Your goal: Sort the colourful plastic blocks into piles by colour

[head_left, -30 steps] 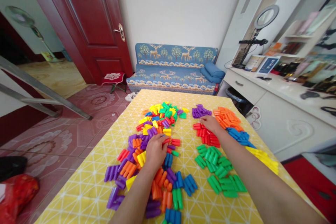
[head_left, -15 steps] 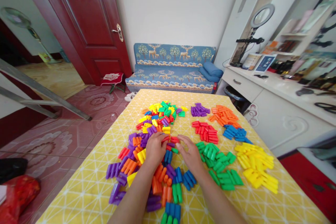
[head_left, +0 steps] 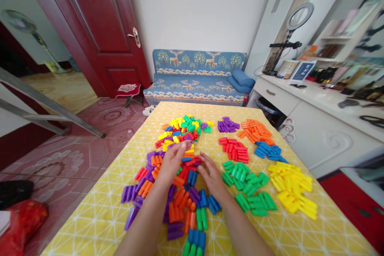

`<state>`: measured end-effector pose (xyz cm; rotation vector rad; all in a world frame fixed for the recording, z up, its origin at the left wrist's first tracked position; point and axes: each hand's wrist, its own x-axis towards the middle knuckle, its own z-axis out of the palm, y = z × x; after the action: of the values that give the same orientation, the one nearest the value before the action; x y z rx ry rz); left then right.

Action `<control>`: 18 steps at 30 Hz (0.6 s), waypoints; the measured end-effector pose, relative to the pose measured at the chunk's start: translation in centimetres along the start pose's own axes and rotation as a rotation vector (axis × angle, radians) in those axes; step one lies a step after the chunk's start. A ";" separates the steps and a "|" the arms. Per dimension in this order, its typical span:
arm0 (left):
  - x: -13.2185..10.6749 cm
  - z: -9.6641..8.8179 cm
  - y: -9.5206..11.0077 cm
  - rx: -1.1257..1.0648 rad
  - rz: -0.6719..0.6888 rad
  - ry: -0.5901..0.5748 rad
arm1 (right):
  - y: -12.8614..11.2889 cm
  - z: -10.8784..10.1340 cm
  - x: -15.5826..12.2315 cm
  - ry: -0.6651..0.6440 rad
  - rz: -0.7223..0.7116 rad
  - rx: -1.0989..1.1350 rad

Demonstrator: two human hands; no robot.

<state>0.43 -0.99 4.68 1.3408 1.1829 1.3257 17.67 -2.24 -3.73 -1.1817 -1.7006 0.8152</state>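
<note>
My left hand (head_left: pixel 173 161) reaches over the mixed pile of plastic finger-shaped blocks, fingers stretched forward. Its fingertips are beside a purple block (head_left: pixel 188 138) and some yellow ones; I see nothing held in it. My right hand (head_left: pixel 212 174) hovers at the pile's right side, thumb and fingers apart. Its fingertips are close to a red block (head_left: pixel 197 158); whether they touch it I cannot tell. Between the hands lie red blocks (head_left: pixel 186 171) and a dark blue block (head_left: pixel 192 177). My left hand and forearm hide part of the pile.
Sorted groups lie to the right: purple (head_left: pixel 228 125), orange (head_left: pixel 257 131), red (head_left: pixel 234 149), blue (head_left: pixel 269 151), green (head_left: pixel 250 186) and yellow (head_left: pixel 291 186). All rest on a table with a yellow patterned cloth (head_left: pixel 96 216). A sofa (head_left: pixel 195 82) stands beyond, a white dresser (head_left: pixel 315 128) at right.
My left hand has moved forward off the red block beside it, towards the purple and yellow blocks. My right hand has shifted slightly left and nearer. A blue block now shows between the hands.
</note>
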 end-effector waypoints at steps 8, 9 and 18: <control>2.0 -6.8 0.2 0.596 0.108 -0.119 | -0.1 -0.2 -0.1 -0.011 0.020 0.058; 1.9 -7.7 -0.1 0.722 0.121 -0.163 | -0.1 -0.2 -0.1 -0.013 0.021 0.061; 1.0 -7.3 -0.7 1.101 0.157 -0.301 | -0.4 -0.2 -0.1 -0.008 0.015 0.055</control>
<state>-6.88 -0.17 4.40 2.3253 1.6817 0.4558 17.72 -2.49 -3.37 -1.1569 -1.6676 0.8718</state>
